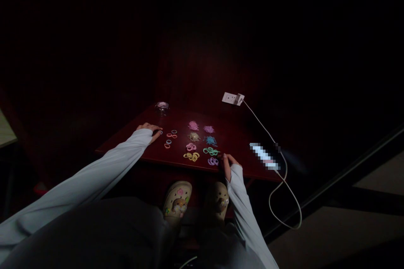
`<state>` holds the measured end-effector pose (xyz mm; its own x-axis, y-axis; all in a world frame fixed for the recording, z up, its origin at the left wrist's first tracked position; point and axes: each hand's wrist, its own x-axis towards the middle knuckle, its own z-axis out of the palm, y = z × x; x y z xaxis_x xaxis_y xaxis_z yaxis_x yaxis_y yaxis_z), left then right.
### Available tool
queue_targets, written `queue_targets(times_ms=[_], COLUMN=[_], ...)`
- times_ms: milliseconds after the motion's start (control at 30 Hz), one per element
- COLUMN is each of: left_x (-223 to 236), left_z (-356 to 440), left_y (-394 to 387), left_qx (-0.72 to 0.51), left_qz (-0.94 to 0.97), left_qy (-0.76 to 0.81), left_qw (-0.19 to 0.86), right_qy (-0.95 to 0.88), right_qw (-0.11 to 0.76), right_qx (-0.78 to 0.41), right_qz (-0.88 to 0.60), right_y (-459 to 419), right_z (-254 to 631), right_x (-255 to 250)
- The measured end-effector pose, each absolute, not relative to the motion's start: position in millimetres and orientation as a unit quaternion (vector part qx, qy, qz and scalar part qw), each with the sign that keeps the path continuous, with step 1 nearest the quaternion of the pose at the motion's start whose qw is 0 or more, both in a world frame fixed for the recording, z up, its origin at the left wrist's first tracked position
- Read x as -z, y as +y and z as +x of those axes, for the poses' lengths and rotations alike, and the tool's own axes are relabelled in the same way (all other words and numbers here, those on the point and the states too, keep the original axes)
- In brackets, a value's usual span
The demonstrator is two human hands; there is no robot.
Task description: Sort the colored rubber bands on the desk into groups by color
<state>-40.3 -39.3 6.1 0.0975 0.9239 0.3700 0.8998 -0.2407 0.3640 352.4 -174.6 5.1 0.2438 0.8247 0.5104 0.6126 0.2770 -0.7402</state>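
Observation:
My left hand (149, 128) reaches over the left side of the dark red table (132, 147), its thumb and index finger closed around a small blue hair tie (161, 133). Just to its right lie several loose ring-shaped hair ties (169, 135) in orange, blue and green. My right hand (230, 161) is at the front edge, fingers bent together; what they hold, if anything, is too dark to make out. Beside its fingertips are green hair ties (211, 151) and purple hair ties (213, 161). Pink hair ties (190, 147) and yellow hair ties (192, 156) lie further left.
Behind them are piles of thin bands: pink (193, 125), purple (208, 129), beige (193, 136) and blue (210, 141). A clear jar (162, 107) stands back left. A white cable (261, 119) runs from a wall socket (229, 98) to a blurred device (264, 156) at right.

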Motion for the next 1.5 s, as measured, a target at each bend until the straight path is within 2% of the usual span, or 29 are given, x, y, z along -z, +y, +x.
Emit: queue_targets(times_ms=[200,567,967,1233,1500], left_x=[-2,-13,9,2,-5], left_z=[-39,-16,-27,-17,-12], left_y=[-41,-64,-22,-17,-24], left_qx=[-0.335,-0.347,-0.323,-0.366,-0.381], left_qz=[0.734,0.82,0.805,0.808,0.831], left_qy=[0.591,0.455,0.497,0.462,0.405], left_qw=[0.017,0.029,0.0,-0.024,0.002], right_qy=[-0.619,-0.629,-0.63,-0.634,-0.646], right_qw=[0.511,0.497,0.488,0.493,0.483], right_qx=[-0.099,-0.095,-0.097,-0.077,-0.076], right_qz=[-0.588,-0.59,-0.596,-0.591,-0.586], right_y=[-175,-175,-175,-173,-173], right_z=[354,356,357,358,361], right_x=[-4,-4,-3,0,2])
